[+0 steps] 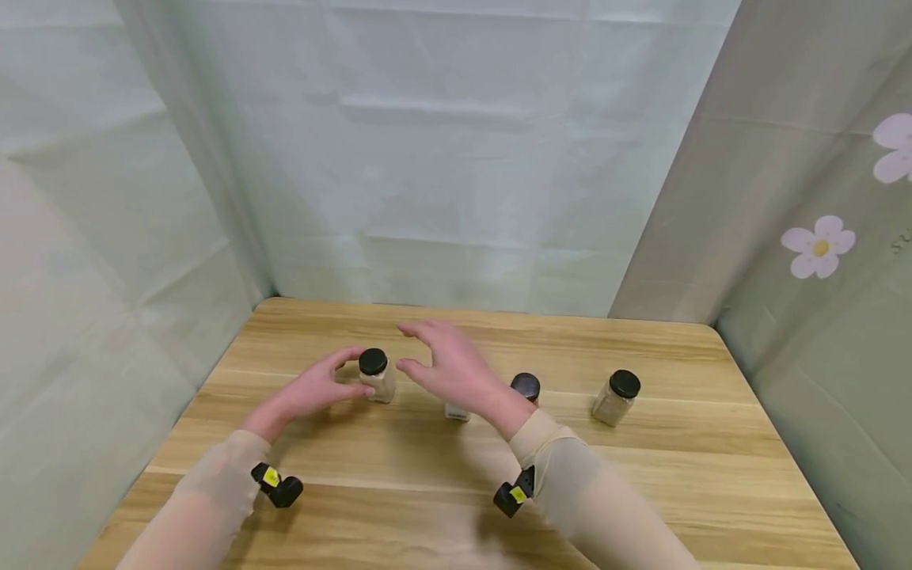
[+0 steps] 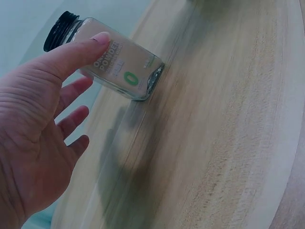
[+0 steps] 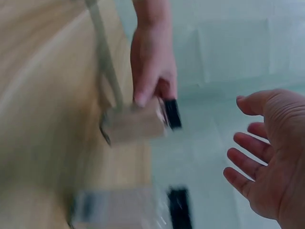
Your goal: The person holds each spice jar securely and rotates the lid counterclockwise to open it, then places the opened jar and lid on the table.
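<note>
On the left side of the table, my left hand (image 1: 321,388) pinches a square glass spice jar (image 1: 381,386) with a black lid. In the left wrist view the thumb of that hand (image 2: 43,109) lies across the jar's label (image 2: 114,62), where "POWDER" and a green mark are printed. The jar stands on the wood. To its right, my right hand (image 1: 452,368) hovers with fingers spread and holds nothing. Beneath it, a second jar (image 1: 457,412) is mostly hidden. The right wrist view shows the right hand (image 3: 271,148) apart from a blurred jar (image 3: 119,207).
A dark-lidded jar (image 1: 526,385) stands partly behind my right wrist. Farther right is another black-lidded jar (image 1: 616,400) with pale contents. The wooden table (image 1: 677,475) has rounded back corners, and curtains (image 1: 456,158) hang behind it and at both sides.
</note>
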`<state>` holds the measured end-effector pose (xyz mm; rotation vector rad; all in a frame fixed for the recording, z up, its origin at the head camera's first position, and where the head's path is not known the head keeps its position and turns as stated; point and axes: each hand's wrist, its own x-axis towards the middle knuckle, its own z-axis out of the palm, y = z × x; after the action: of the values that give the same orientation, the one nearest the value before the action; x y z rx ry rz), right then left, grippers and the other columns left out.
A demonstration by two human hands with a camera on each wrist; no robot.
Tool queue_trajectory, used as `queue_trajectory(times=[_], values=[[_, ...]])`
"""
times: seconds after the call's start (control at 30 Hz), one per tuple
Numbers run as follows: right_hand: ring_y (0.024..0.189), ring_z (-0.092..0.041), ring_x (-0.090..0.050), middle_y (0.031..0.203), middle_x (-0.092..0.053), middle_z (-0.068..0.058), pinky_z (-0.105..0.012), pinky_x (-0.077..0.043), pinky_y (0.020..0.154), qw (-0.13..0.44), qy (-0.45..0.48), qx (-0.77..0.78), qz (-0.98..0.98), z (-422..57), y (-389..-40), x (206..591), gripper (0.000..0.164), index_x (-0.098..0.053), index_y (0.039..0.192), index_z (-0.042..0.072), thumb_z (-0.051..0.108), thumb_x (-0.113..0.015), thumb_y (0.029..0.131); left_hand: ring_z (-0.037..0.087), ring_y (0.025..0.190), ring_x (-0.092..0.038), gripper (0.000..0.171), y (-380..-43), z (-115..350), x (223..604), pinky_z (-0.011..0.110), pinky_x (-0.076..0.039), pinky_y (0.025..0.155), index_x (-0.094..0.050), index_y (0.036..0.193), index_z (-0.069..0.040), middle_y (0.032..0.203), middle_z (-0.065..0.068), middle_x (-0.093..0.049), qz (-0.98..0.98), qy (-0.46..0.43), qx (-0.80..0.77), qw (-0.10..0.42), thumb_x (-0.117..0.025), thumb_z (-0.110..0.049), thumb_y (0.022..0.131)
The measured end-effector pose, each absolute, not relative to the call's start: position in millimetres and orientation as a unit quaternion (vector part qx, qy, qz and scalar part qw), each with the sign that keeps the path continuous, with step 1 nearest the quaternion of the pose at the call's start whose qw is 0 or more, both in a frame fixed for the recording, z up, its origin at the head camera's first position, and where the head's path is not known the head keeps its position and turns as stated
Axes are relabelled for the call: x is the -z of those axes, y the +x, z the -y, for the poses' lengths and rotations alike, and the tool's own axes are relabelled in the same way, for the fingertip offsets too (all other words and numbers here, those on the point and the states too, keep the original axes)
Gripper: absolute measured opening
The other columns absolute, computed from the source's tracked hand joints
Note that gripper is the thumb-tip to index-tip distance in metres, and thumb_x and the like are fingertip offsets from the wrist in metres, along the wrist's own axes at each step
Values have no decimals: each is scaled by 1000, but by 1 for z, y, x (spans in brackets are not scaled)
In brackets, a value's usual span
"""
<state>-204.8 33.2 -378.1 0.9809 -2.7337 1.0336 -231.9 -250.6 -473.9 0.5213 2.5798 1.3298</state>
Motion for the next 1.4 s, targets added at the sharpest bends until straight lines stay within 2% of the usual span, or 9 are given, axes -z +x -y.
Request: queue_trajectory(times=[0.1, 0.2, 0.47, 0.63, 0.9, 1.17, 1.4], values=[[133, -18, -51, 145, -55, -1, -40, -45, 107, 5, 304, -402, 864, -17, -201, 385, 61, -48, 153, 14, 33, -69, 99, 38, 149, -27, 60, -231, 250, 474, 72, -16, 114, -55, 140, -19, 150, 7, -50, -865, 182, -457, 101, -82, -36, 88], [137, -16, -46, 148, -51, 1, -42, -42, 110, -20, 272, -474, 837, -2, -196, 395, 68, -43, 156, 17, 34, -72, 97, 38, 150, -25, 56, -232, 250, 474, 73, -14, 114, -57, 137, -20, 150, 6, -50, -859, 185, -466, 105, -82, -34, 89], [148, -19, -29, 161, -35, 1, -48, -30, 118, -23, 209, -542, 813, 22, -188, 425, 83, -34, 160, 20, 35, -77, 91, 43, 146, -30, 60, -235, 252, 480, 69, -16, 116, -53, 143, -7, 148, 16, -52, -858, 193, -466, 96, -79, -24, 92], [148, -19, -27, 162, -31, -1, -47, -27, 118, -36, 172, -580, 795, 31, -191, 440, 87, -32, 161, 21, 35, -79, 89, 43, 145, -32, 59, -236, 251, 482, 68, -19, 116, -53, 142, -8, 147, 16, -52, -861, 193, -462, 89, -80, -23, 91], [145, -26, -32, 157, -36, -9, -47, -30, 117, -42, 128, -616, 776, 43, -203, 459, 80, -42, 155, 14, 30, -82, 87, 43, 144, -33, 60, -235, 249, 486, 67, -22, 115, -53, 144, -6, 150, 19, -49, -861, 194, -463, 82, -79, -19, 91], [144, -21, -35, 151, -43, -4, -45, -32, 116, -50, 102, -630, 768, 46, -208, 468, 68, -53, 145, 15, 31, -83, 87, 45, 142, -36, 58, -233, 251, 488, 68, -23, 114, -54, 145, -4, 148, 21, -51, -860, 196, -464, 80, -76, -20, 94], [139, -26, -42, 143, -50, -4, -46, -36, 112, -40, 107, -626, 772, 50, -213, 468, 54, -60, 133, 17, 32, -83, 87, 40, 140, -40, 56, -232, 254, 487, 67, -25, 113, -58, 144, -9, 145, 15, -56, -857, 182, -472, 94, -78, -21, 93]])
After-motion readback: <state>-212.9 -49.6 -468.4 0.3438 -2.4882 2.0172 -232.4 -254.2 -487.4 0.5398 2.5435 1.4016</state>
